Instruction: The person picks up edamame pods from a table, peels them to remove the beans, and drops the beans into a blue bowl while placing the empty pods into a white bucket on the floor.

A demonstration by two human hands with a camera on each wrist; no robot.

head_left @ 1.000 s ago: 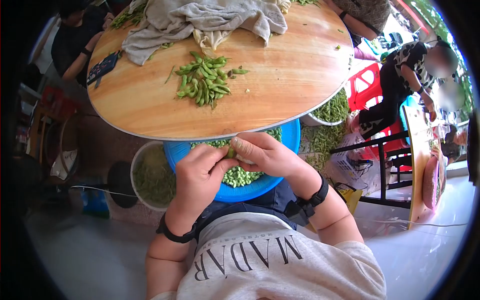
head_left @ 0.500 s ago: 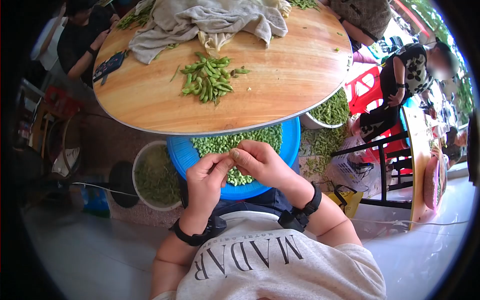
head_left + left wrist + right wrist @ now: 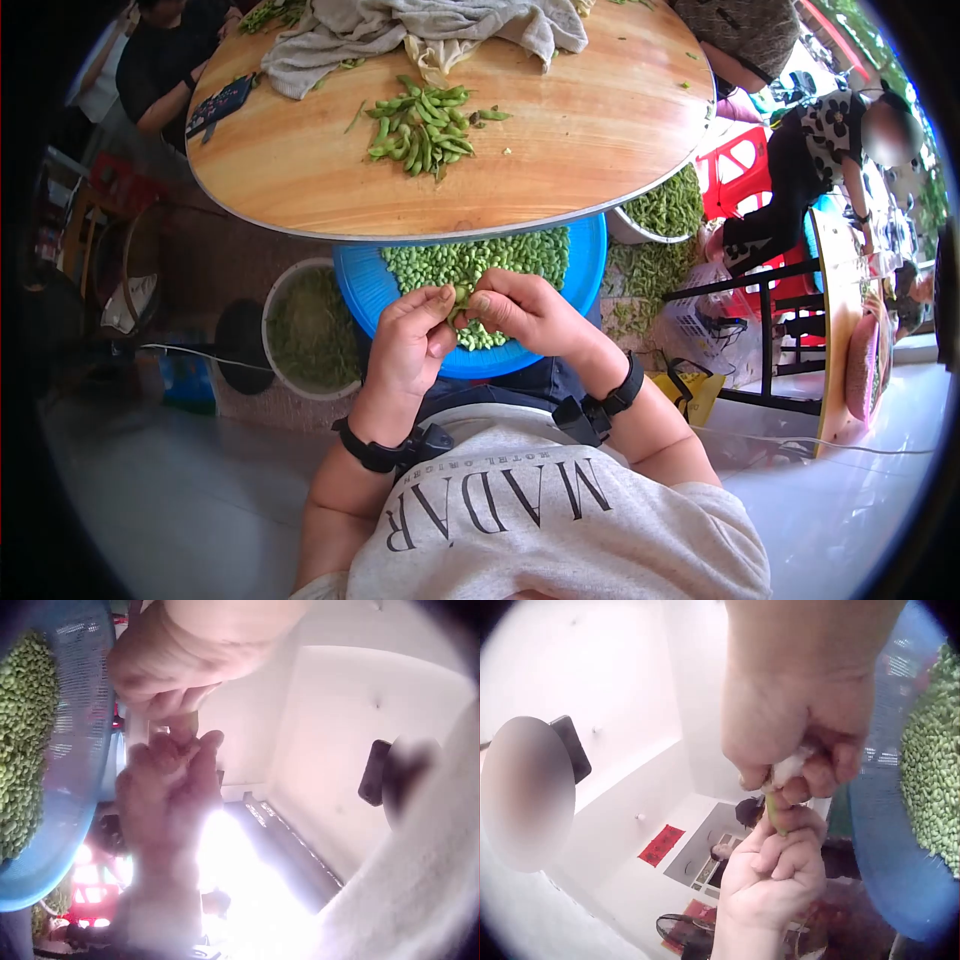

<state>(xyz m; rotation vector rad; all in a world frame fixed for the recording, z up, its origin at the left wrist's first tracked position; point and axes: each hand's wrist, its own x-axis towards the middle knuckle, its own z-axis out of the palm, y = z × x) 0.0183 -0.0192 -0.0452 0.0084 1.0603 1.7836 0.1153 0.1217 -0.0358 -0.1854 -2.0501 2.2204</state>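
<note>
Over a blue basket (image 3: 365, 305) of shelled green beans (image 3: 420, 265), both hands meet at a green soybean pod (image 3: 462, 298). My left hand (image 3: 405, 342) pinches one end of it between thumb and fingers. From the other side my right hand (image 3: 530, 308) pinches it, with fingers curled. The right wrist view shows the pod (image 3: 778, 816) spanning the gap between both hands' fingertips. A crumpled white piece (image 3: 789, 769) lies against the right fingers; what it is, I cannot tell. Unshelled pods (image 3: 420, 128) are heaped on the wooden table (image 3: 580, 150) ahead.
The table's rim overhangs the basket's far side. A pale bucket (image 3: 312, 330) with green contents stands on the floor at left, and another tub of pods (image 3: 665, 208) at right. Grey cloth (image 3: 400, 35) and a phone (image 3: 220, 105) lie on the table. Other people sit around.
The fingertips, closed together half a second ago, now stand slightly apart with the green pod showing between them. Table and basket sit higher in the head view. The person at right has moved an arm.
</note>
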